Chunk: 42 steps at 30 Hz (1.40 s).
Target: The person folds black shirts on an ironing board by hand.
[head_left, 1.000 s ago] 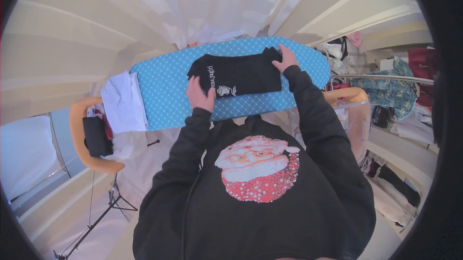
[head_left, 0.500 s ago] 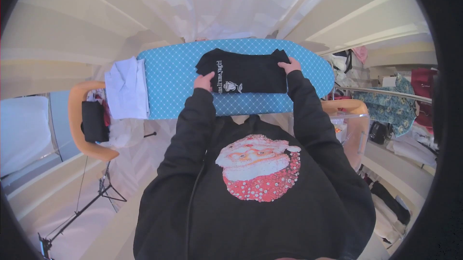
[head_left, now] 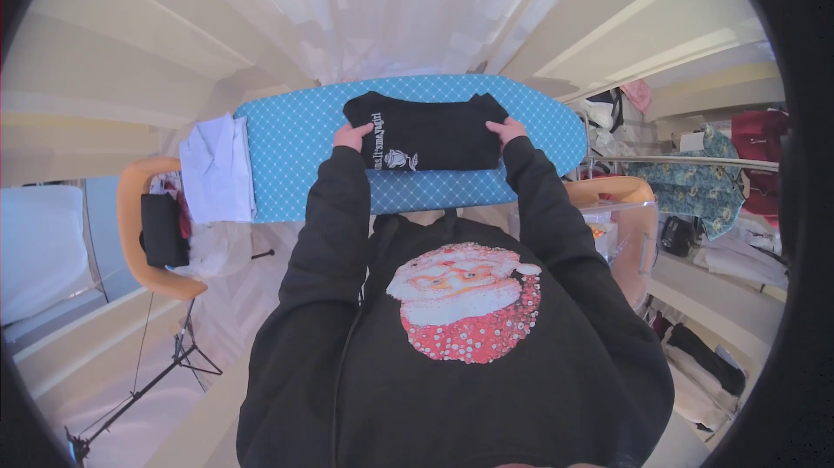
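Left grip, right grip — both pinching one black garment | one blue board | one pale shirt

A pale shirt, chair and stand are left of the left hand, a patterned cloth and rail right of the right hand.

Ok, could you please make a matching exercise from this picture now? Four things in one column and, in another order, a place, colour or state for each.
Things:
1. folded black garment
2. ironing board
3. folded pale shirt
4. Santa picture

Descriptions:
A. at the left end of the board
B. on the front of the black top
C. held between the left hand and right hand
D. blue with white crossing lines

Right pairs: 1-C, 2-D, 3-A, 4-B
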### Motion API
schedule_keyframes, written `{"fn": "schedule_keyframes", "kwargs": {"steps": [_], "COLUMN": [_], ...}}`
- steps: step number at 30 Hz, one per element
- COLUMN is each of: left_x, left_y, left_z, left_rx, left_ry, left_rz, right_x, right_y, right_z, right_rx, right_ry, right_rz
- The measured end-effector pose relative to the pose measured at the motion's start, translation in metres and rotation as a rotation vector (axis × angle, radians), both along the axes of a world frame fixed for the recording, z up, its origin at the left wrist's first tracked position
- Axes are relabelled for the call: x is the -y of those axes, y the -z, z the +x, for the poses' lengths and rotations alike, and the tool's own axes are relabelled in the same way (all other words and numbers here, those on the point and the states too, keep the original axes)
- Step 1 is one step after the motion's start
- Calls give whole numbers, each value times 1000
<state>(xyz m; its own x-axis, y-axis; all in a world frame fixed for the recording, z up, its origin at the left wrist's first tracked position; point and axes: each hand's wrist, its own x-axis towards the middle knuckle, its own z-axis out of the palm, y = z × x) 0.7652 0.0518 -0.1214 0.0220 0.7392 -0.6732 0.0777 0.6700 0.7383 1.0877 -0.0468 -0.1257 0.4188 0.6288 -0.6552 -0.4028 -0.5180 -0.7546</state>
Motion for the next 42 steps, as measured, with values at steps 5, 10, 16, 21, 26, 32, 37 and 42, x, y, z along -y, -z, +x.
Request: {"fn": "schedule_keyframes", "kwargs": {"steps": [5, 10, 16, 21, 26, 32, 37, 42], "left_x": [20, 28, 20, 4, -13, -26, -30, -32], "left_y": [10, 43, -2, 4, -1, 24, 11, -30], "left_z": [-14, -38, -38, -34, -33, -37, -30, -18], "left_rx": [51, 172, 466, 172, -278, -191, -11, -250], "left_ry": [-133, -435, -444, -219, 17, -42, -86, 90], "left_rz": [94, 2, -58, -77, -14, 12, 10, 26], "right_x": [-5, -11, -19, -24, -25, -33, -38, -43], "right_y": [15, -14, 5, -4, -18, -3, -5, 0], "right_z": [7, -8, -2, -5, -7, 1, 0, 3], "right_rx": [170, 169, 183, 392, 416, 491, 473, 452], "right_ry": [-106, -200, -256, -376, -358, -331, -333, -278], "right_rz": [-23, -116, -55, -169, -173, -182, -192, -202]}}
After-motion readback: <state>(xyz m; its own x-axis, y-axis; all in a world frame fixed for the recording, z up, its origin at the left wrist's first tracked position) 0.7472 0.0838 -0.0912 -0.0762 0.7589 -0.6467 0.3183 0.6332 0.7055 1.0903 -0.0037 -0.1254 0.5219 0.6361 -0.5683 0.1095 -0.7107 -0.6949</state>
